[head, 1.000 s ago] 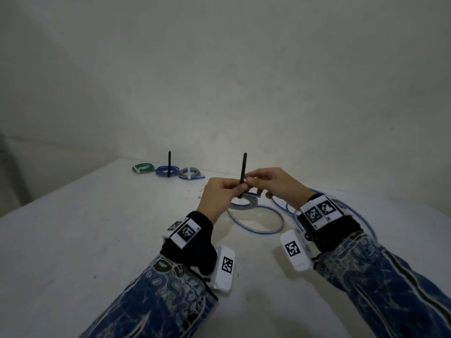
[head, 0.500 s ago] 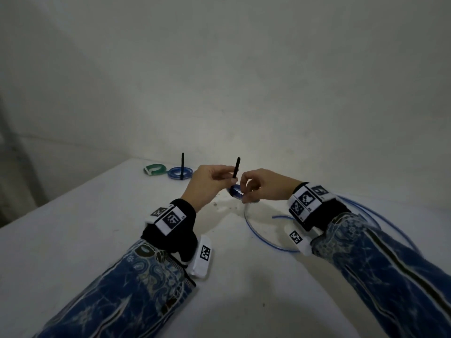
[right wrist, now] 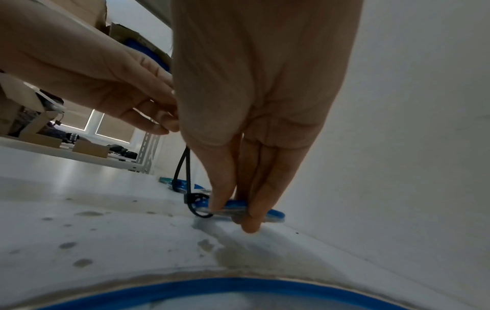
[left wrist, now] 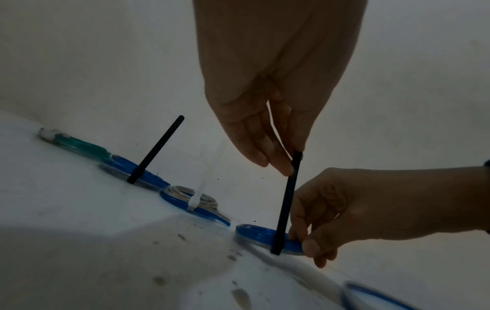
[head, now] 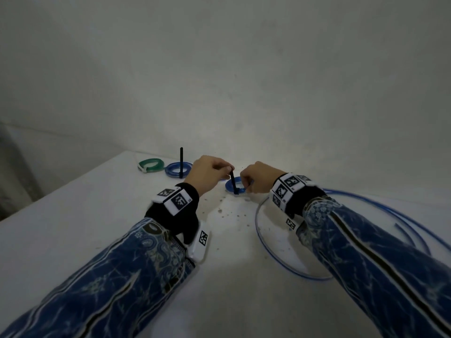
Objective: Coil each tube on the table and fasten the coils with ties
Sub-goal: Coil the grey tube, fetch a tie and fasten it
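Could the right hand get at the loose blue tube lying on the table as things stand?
Probably yes, once it lets go. The loose blue tube lies bare on the table right beside and under the right forearm, nothing covering it. But the right hand is busy pinching the small blue coil being tied.

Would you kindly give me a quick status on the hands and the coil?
Left hand pinches black tie tail. Right hand pinches small blue coil on table. Loose blue tube uncoiled nearby.

Blue coil point(head: 238, 187), black tie point(head: 233, 180), green coil point(head: 150, 164), white table point(head: 73, 228).
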